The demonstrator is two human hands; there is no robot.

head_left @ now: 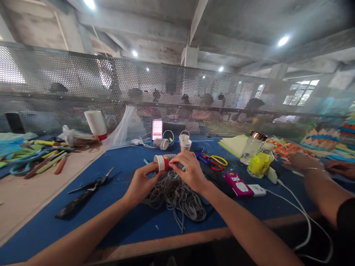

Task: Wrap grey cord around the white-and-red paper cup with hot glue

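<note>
My left hand (141,181) is closed around the rim end of a paper cup (161,163), which lies on its side in the air with its white opening toward the left. Grey cord (172,156) is wound around the narrower part of the cup, past a red band. My right hand (190,168) has its fingers pinched together at this wound part, on the cord; the fingertips partly cover it. Below both hands a loose heap of grey cord (180,195) lies on the blue table mat (116,207).
Black-handled scissors (85,192) lie at left. Behind stand a small basket-like cup (185,141), a phone (157,129) and stacked paper cups (95,123). Pliers (217,162), a purple power bank (238,184), a glass jar (251,147) and another person's arm (318,184) are at right.
</note>
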